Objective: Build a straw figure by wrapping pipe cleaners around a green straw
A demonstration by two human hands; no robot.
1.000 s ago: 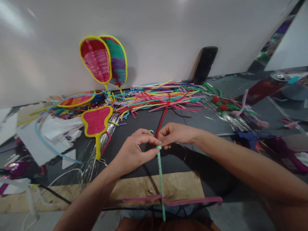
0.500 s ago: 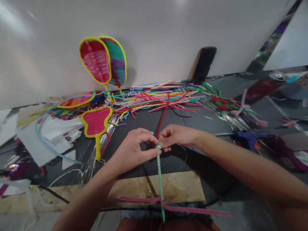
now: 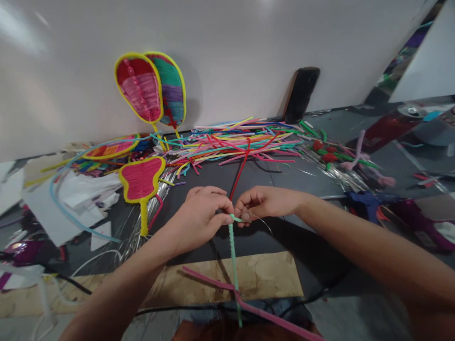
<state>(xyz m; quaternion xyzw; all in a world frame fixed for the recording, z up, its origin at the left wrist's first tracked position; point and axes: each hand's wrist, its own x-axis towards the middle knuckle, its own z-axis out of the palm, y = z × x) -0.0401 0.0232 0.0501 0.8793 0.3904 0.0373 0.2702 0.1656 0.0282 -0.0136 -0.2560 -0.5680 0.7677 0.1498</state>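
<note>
Between my hands hangs a mint-green twisted pipe cleaner (image 3: 232, 251), running down toward my lap. My left hand (image 3: 209, 210) pinches its top end between thumb and fingertips. Just to the right, my right hand (image 3: 258, 204) has its fingers closed on a short green end of the same pipe cleaner, and a thin wire (image 3: 265, 223) trails from those fingers. Lower down, a pink pipe cleaner (image 3: 261, 312) crosses the green stem and sticks out on both sides. Behind my hands a red pipe cleaner (image 3: 240, 173) slants up toward the pile.
A pile of coloured pipe cleaners (image 3: 234, 144) lies along the wall. Yellow-rimmed fans (image 3: 140, 87) lean at left, near a pink fan (image 3: 142, 177). A phone (image 3: 302, 94) stands upright. At right are a can (image 3: 391, 125) and a blue tool (image 3: 366, 206). Cardboard (image 3: 270, 274) lies at the front edge.
My right hand has drawn slightly right, and a short green end now shows between the hands. The pink pipe cleaner has tilted, its right side lower and its left side higher.
</note>
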